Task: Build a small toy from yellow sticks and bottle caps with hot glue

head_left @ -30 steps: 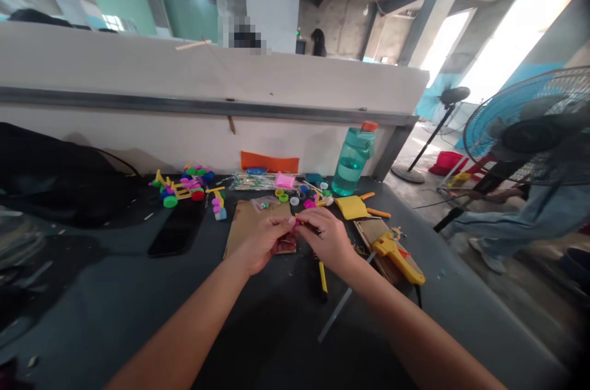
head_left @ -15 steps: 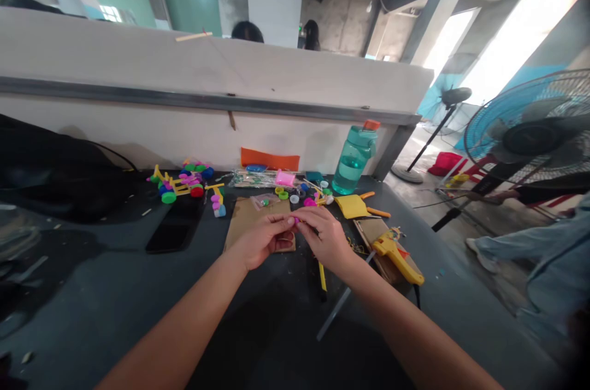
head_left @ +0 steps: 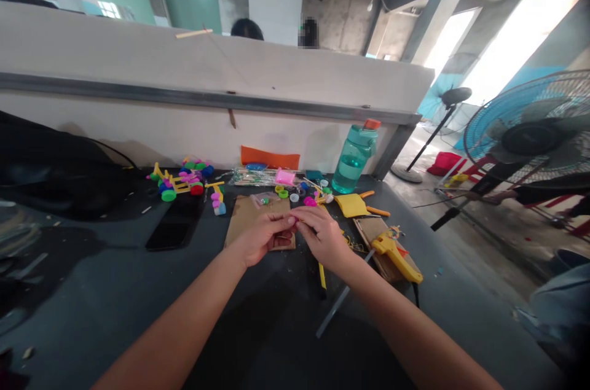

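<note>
My left hand (head_left: 267,233) and my right hand (head_left: 325,236) meet over the right part of a brown cardboard piece (head_left: 242,221). Between their fingertips they pinch a small pink lump (head_left: 295,222), mostly covered by the fingers; it looks like modelling clay. Below my right hand lies a yellow-and-black stick-like tool (head_left: 322,279). A small clear bag (head_left: 262,200) with a green bit inside rests on the cardboard's far edge. Just beyond the hands are several bottle caps (head_left: 294,198) and a pink packet (head_left: 284,177).
A yellow glue gun (head_left: 396,258) with a long glue stick (head_left: 338,310) lies at right, near orange-handled pliers or scissors (head_left: 378,212) and a yellow pad (head_left: 351,206). A teal bottle (head_left: 353,159) stands behind. Left are a phone (head_left: 173,227) and colourful models (head_left: 184,181). Fans stand beyond the table.
Both hands stay together at the same spot, with only slight finger movement around the pink lump. At the right edge, a person's jeans-clad leg has shifted toward the lower right.
</note>
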